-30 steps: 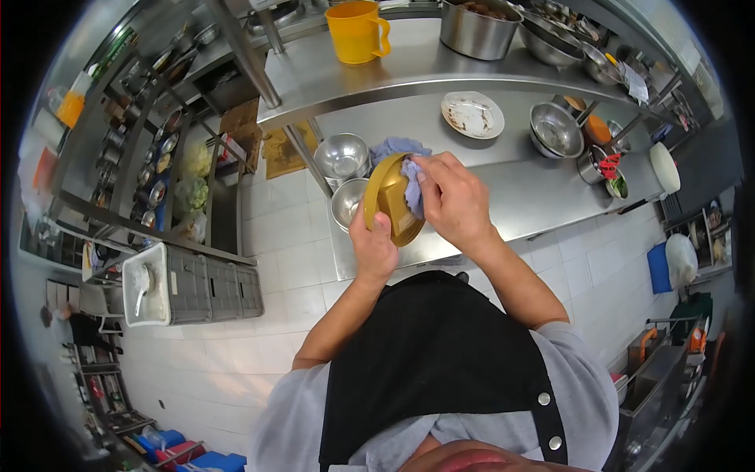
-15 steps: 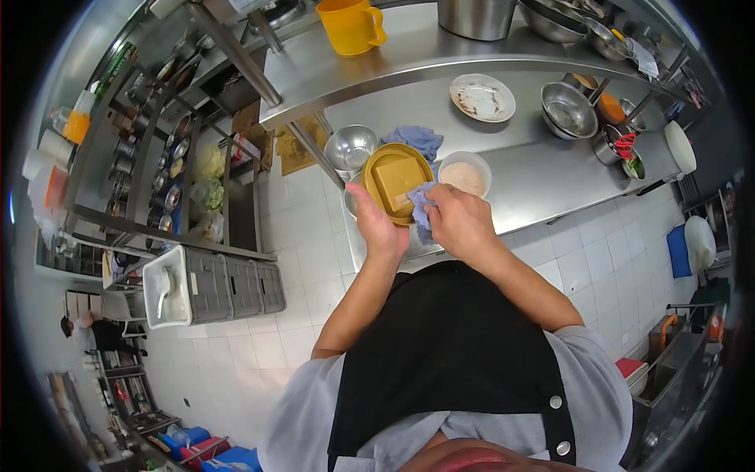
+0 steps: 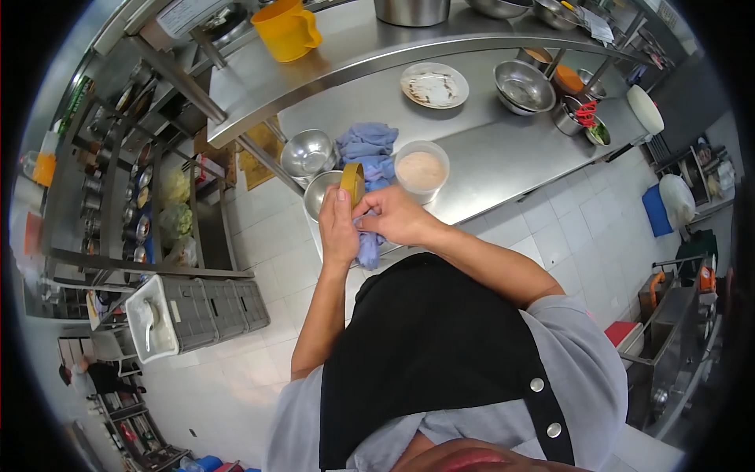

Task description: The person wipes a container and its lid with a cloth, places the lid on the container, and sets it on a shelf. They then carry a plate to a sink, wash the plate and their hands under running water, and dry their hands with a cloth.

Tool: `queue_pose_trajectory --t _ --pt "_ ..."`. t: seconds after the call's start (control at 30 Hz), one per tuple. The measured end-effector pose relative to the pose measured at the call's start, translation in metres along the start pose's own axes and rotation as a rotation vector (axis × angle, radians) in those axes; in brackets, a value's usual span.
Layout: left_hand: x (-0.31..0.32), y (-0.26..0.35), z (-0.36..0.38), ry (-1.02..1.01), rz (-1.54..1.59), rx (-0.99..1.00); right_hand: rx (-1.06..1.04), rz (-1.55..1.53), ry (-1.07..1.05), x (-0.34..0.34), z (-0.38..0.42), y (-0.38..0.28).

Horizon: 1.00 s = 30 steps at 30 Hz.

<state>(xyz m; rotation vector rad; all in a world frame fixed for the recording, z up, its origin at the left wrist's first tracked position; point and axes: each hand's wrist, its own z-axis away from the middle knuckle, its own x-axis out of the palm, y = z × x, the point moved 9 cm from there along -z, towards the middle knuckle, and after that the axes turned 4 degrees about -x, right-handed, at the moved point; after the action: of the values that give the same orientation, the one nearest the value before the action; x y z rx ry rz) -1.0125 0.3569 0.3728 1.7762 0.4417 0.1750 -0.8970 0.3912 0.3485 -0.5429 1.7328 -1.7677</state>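
Observation:
My left hand (image 3: 338, 230) grips a round yellow lid (image 3: 353, 182), which is tilted so that I see it nearly edge-on. My right hand (image 3: 399, 216) is closed close to the lid's inner side, thumb and forefinger pinched together. A blue cloth (image 3: 368, 248) hangs beneath the right fingers and seems to be held in that hand. Just beyond lies a crumpled blue cloth (image 3: 368, 140) on the steel counter (image 3: 487, 161). Beside the right hand stands a round plastic tub (image 3: 421, 169) holding a pale pinkish substance.
Metal bowls (image 3: 307, 154) stand left of the cloths. A soiled white plate (image 3: 435, 86) lies farther back. Steel bowls (image 3: 524, 86) sit to the right. An overhead shelf (image 3: 346, 59) carries a yellow jug (image 3: 285, 31). Grey crates (image 3: 212, 315) stand on the floor at left.
The lid has turned from facing me to nearly edge-on. My right hand has shifted from the lid's lower rim to a pinch near its inner side. The view has swung right.

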Motion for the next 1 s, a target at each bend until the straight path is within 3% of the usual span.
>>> queue_pose_trajectory --t 0.07,0.2,0.27,0.3,0.33,0.4,0.53,0.67,0.8,0.87,0.93,1.0 --pt "0.005 -0.001 0.007 -0.058 -0.021 0.002 -0.085 0.136 -0.046 0.002 0.005 -0.005" --pt "0.025 -0.028 0.024 -0.244 -0.023 -0.152 -0.039 0.14 -0.078 -0.003 0.012 0.024" --pt "0.035 -0.037 0.029 -0.275 0.012 -0.186 0.278 -0.349 0.083 -0.021 0.018 0.062" --pt "0.041 -0.039 0.031 -0.296 0.011 -0.188 0.304 -0.581 0.091 -0.031 0.018 0.066" --pt "0.049 -0.04 0.032 -0.318 0.009 -0.189 0.308 -0.582 0.09 -0.035 0.019 0.068" --pt "0.061 -0.035 0.029 -0.291 -0.057 -0.137 0.405 -0.778 0.319 -0.054 0.03 0.084" --pt "0.086 -0.005 0.02 -0.196 -0.098 0.072 0.313 -0.912 0.361 -0.086 0.036 0.075" --pt "0.125 0.009 0.008 -0.197 -0.153 0.152 0.204 -0.921 0.327 -0.136 0.044 0.081" --pt "0.163 0.016 -0.006 -0.159 -0.455 0.291 0.044 -0.864 0.683 -0.269 0.052 0.126" --pt "0.18 0.014 -0.016 -0.124 -0.569 0.327 -0.055 -0.422 0.769 -0.353 0.051 0.169" --pt "0.215 0.0 -0.026 -0.246 -0.821 0.332 0.108 0.254 0.673 -0.415 0.041 0.232" --pt "0.235 -0.031 -0.035 -0.268 -0.952 0.367 0.297 1.088 0.434 -0.412 0.041 0.235"
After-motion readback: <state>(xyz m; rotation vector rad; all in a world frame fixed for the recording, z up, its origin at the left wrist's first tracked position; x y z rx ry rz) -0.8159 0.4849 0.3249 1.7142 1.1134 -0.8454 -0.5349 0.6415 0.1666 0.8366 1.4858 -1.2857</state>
